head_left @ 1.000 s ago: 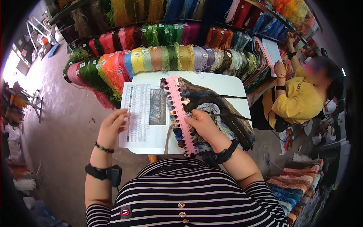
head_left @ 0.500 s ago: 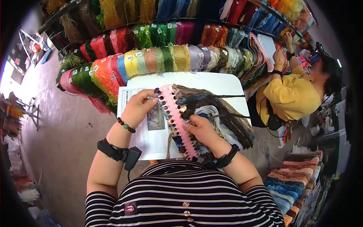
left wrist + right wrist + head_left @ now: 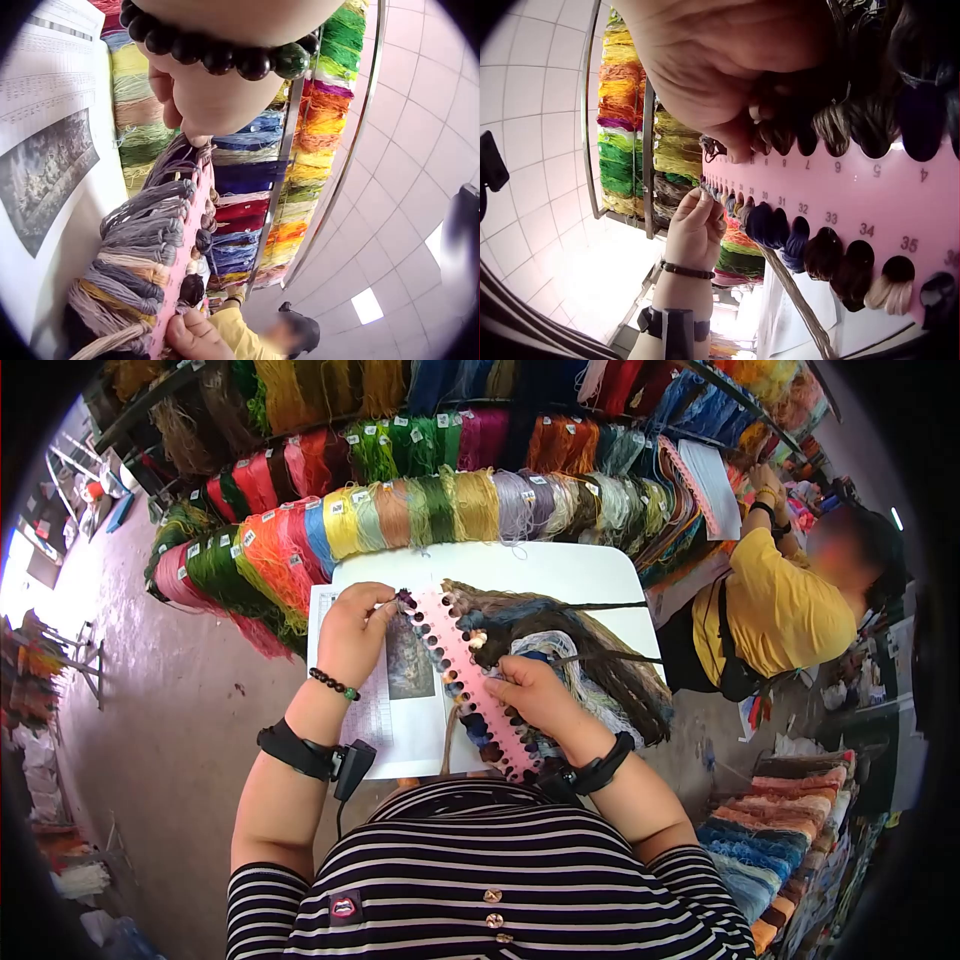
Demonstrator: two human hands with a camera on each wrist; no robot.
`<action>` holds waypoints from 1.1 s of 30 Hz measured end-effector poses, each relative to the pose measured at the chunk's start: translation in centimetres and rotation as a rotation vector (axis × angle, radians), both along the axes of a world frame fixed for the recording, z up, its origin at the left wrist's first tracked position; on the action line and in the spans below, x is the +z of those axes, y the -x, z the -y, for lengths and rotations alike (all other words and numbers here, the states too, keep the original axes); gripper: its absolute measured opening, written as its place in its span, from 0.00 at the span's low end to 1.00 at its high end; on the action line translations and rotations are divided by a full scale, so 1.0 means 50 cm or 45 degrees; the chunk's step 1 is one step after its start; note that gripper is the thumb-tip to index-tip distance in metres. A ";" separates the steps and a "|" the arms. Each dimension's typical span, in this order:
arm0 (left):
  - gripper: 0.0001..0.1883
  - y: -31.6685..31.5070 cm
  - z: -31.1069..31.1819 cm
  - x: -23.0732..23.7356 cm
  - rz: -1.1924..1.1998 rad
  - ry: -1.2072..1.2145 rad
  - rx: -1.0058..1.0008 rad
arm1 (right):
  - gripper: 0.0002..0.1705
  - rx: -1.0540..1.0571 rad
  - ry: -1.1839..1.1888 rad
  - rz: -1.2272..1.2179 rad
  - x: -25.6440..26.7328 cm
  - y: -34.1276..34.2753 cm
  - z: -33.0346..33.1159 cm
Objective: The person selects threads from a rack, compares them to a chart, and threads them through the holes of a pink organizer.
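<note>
A long pink thread holder card (image 3: 462, 660), with numbered notches, lies tilted over the white board. Skeins of embroidery thread are looped through both edges. My right hand (image 3: 540, 695) grips its right edge, thumb (image 3: 178, 330) on the pink face. At the top left corner my left hand (image 3: 352, 632) pinches a dark purple thread tuft (image 3: 406, 599) between thumb and fingertips. Long brown and grey threads (image 3: 610, 660) trail off the card's right side. In the right wrist view, dark blue, brown and cream loops (image 3: 892, 294) fill notches numbered in the thirties.
Under the card are a printed chart sheet (image 3: 375, 735) and a small picture (image 3: 412, 670) on the white board (image 3: 580, 565). Racks of coloured thread skeins (image 3: 400, 515) stand just beyond. A person in yellow (image 3: 795, 595) is at the right, near more skeins (image 3: 770, 830).
My left hand has moved from above the chart up to the card's top left corner and now pinches thread there. The card's top has swung left; my right hand keeps its grip.
</note>
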State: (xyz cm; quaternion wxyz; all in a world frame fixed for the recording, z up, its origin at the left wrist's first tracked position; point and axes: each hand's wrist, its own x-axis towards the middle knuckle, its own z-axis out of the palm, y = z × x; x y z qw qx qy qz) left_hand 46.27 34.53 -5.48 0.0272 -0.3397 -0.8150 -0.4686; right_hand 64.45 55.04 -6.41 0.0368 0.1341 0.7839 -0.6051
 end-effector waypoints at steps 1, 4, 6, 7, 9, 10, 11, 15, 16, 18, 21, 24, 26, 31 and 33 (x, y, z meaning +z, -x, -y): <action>0.10 -0.007 0.000 0.003 0.122 -0.026 0.037 | 0.14 0.007 -0.041 0.005 0.004 0.003 -0.001; 0.15 -0.030 0.007 -0.015 0.273 -0.161 0.126 | 0.14 0.003 -0.096 -0.039 -0.015 0.000 -0.007; 0.15 -0.044 0.017 -0.029 0.503 -0.148 0.109 | 0.14 -0.004 -0.075 -0.057 -0.021 0.001 -0.008; 0.15 -0.053 0.022 -0.032 0.619 -0.139 0.103 | 0.14 -0.006 -0.048 -0.048 -0.017 0.002 -0.007; 0.12 -0.074 0.021 -0.033 0.995 -0.177 -0.054 | 0.15 -0.007 -0.042 -0.044 -0.011 0.005 -0.003; 0.11 -0.089 0.015 -0.031 1.185 -0.188 -0.117 | 0.15 -0.009 -0.063 -0.048 -0.009 0.007 -0.001; 0.11 -0.106 0.008 -0.027 1.376 -0.198 -0.182 | 0.15 -0.012 -0.084 -0.050 -0.007 0.009 0.000; 0.10 -0.137 -0.018 -0.050 1.286 -0.107 -0.325 | 0.14 -0.015 -0.106 -0.091 -0.017 0.028 0.002; 0.09 -0.143 -0.026 -0.041 1.263 -0.089 -0.255 | 0.15 -0.025 -0.052 -0.087 -0.003 0.030 0.006; 0.09 -0.134 -0.031 -0.046 1.304 -0.150 -0.242 | 0.15 -0.016 -0.062 -0.052 -0.006 0.033 -0.002; 0.08 -0.129 -0.038 -0.044 1.355 -0.246 -0.206 | 0.16 -0.166 0.133 -0.182 -0.040 0.024 0.005; 0.08 -0.126 -0.038 -0.049 1.379 -0.305 -0.181 | 0.16 -0.192 -0.003 -0.150 -0.050 -0.002 0.000; 0.08 -0.130 -0.040 -0.055 1.360 -0.296 -0.163 | 0.15 -0.113 -0.056 -0.018 -0.030 -0.028 0.002; 0.07 -0.139 -0.047 -0.052 1.378 -0.354 -0.154 | 0.10 -0.045 0.037 -0.002 -0.050 -0.045 -0.001; 0.06 -0.145 -0.047 -0.049 1.342 -0.363 -0.093 | 0.10 -0.091 0.089 -0.043 -0.044 -0.049 0.000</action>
